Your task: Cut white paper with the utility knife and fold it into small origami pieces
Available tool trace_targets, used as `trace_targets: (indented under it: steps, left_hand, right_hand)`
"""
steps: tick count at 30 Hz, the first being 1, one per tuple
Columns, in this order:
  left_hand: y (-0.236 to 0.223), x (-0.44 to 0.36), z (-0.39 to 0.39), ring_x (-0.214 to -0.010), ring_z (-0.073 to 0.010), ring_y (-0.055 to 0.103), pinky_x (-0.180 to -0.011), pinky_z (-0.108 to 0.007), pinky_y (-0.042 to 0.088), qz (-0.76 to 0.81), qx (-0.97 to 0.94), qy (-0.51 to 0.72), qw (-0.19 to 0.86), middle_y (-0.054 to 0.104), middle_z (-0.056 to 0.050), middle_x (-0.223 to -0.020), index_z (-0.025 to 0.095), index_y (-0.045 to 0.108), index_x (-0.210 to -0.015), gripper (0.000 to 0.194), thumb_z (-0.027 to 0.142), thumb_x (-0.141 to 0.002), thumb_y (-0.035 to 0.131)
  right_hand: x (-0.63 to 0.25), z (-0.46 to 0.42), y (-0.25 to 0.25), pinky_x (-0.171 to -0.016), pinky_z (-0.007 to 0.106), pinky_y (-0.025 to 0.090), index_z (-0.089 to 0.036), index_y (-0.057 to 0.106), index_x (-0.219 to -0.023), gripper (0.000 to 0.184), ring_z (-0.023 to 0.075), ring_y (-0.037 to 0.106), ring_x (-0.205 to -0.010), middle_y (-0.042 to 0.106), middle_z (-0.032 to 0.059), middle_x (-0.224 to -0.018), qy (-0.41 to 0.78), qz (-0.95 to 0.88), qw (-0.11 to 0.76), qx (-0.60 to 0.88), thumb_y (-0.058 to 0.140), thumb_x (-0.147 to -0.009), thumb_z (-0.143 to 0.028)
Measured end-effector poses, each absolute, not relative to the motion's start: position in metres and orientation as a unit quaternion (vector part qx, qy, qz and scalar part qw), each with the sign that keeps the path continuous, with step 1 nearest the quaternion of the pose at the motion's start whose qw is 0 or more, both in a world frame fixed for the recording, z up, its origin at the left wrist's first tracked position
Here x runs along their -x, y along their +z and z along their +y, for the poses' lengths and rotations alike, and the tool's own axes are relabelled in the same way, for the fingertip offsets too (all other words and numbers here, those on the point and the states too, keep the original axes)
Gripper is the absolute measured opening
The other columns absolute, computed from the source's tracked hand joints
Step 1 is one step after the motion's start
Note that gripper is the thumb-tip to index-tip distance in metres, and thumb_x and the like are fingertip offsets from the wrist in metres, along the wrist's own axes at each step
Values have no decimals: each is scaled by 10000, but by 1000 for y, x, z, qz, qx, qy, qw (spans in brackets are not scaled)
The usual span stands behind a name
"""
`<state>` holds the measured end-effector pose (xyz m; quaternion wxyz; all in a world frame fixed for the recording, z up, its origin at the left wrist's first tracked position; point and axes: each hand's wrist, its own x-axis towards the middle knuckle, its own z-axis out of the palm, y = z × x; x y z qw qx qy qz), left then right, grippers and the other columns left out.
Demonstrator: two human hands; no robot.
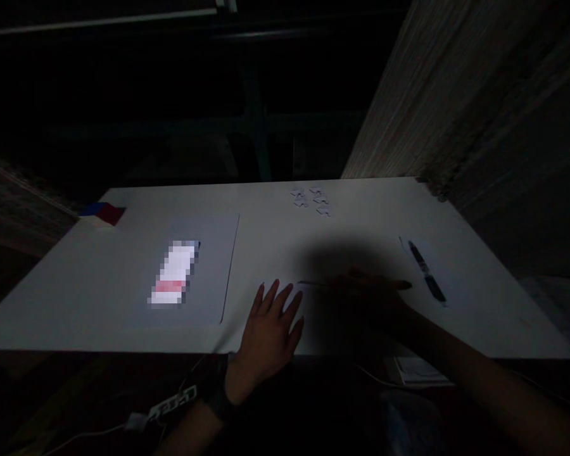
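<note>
Hand Positions and Table Layout

Your left hand (270, 326) is at the near edge of the white table (275, 240), palm down, with its fingers open and spread forward. A dark band (221, 396) encircles its wrist.

Your right hand (365, 291) extends over the table to the right of the left hand, in deep shadow. A slim tool (403, 285) lies crosswise at this hand. Its thin dark end shows to the left of the fingers, near the left fingertips; its thicker end shows to the right. The shadow obscures the right fingers; you cannot tell whether they are closed on the tool or only touch it.

To your left, a phone (173, 272) with a lit, pixelated screen lies on a flat pad (213, 266). A block (102, 214) with blue, red and pale faces sits near the far left corner. Near the far edge, slightly right of centre, small pale pieces (322, 199) lie in two groups. To your right, a dark pen (427, 272) lies at a slant on a pale sheet (449, 275), apart from your right hand.

Below the near edge, a power strip (173, 402) is visible beside your left forearm. A wooden panel (389, 114) stands beyond the table at right.
</note>
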<state>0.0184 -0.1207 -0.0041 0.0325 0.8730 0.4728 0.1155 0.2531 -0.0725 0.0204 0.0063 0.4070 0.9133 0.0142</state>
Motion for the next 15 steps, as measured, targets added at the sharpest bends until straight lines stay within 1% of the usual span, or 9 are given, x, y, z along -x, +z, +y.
trace_targets:
  steps: [6,10,15]
  left_hand:
    - [-4,-18,-120,-1314,-307,267,-1048,-575,230,472,-872,124,28,425,-98,-1365,208,398,-1336,466,318,-884,426]
    - [-5,-18,-120,-1315,-314,263,-1045,-582,225,470,-873,125,26,419,-103,-1369,201,398,-1336,467,318,-884,425]
    - [-5,-18,-121,-1315,-307,265,-1045,-576,231,468,-874,129,23,420,-101,-1367,206,394,-1338,468,318,-884,426]
  right_hand:
    - [-258,-74,19,-624,287,469,-204,593,-1138,343,198,568,-844,642,92,-1090,29,915,1,-402,495,-827,-101]
    - [-260,-74,20,-625,293,476,-220,594,-1141,355,195,572,-848,637,83,-1104,23,916,0,-400,476,-831,-96]
    - [-262,-73,26,-633,311,484,-193,577,-1172,360,206,574,-873,631,95,-1117,7,914,14,-406,456,-844,-105]
